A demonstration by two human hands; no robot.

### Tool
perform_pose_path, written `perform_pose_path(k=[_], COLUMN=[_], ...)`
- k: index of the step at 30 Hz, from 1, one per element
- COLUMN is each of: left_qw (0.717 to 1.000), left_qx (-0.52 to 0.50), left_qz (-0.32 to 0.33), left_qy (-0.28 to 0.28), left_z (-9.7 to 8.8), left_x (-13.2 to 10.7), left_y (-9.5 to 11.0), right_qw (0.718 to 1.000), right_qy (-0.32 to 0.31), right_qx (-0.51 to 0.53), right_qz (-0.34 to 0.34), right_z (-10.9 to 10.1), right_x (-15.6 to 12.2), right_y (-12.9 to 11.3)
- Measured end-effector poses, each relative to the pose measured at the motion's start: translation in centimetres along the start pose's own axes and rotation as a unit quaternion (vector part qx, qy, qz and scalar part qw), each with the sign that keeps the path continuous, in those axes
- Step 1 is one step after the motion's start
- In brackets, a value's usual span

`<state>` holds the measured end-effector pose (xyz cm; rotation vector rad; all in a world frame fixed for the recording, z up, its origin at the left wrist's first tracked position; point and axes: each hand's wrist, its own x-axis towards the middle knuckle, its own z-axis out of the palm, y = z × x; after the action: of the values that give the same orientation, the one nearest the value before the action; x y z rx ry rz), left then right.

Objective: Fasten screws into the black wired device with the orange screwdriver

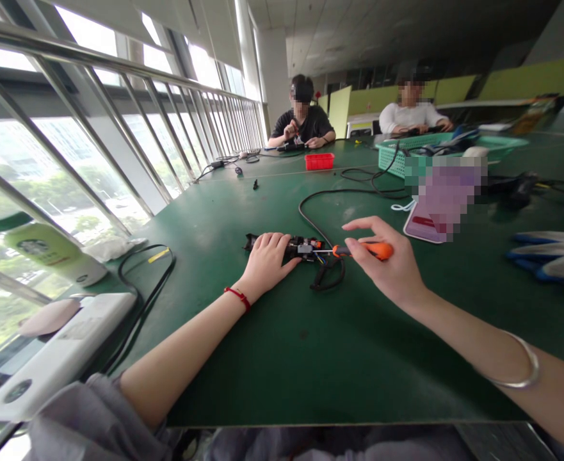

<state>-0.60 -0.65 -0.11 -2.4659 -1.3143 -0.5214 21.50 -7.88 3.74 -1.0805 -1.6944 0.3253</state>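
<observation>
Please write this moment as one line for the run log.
left hand: pressing black device on table | right hand: holding screwdriver, tip at device

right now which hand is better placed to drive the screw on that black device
Right. The right hand already grips the orange screwdriver, tip at the black device. The left hand lies flat on that device, pinning it to the green table.

Single head cam: looks forward and down from the tabletop [272, 358] near edge, close on both forearms, windows left.
</observation>
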Motion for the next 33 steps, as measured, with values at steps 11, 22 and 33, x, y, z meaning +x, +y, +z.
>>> perform_pose_path(k=[11, 22, 33], left_qw=[1.000, 1.000, 1.000], left_qx=[0.009, 0.011, 0.013], left_qz=[0.001, 0.003, 0.006], left_qy=[-0.006, -0.008, 0.000], left_z=[-0.06, -0.16, 0.13], left_x=[-0.08, -0.07, -0.08], left_y=[0.01, 0.03, -0.03], right_qw=[1.000, 0.999, 0.999], right_qy=[0.007, 0.010, 0.024], right_qx=[-0.005, -0.025, -0.035], right_qz=[-0.014, -0.030, -0.027], right_z=[-0.03, 0.06, 0.05], right_x=[0.12, 0.00, -0.01], right_y=[-0.06, -0.12, -0.01])
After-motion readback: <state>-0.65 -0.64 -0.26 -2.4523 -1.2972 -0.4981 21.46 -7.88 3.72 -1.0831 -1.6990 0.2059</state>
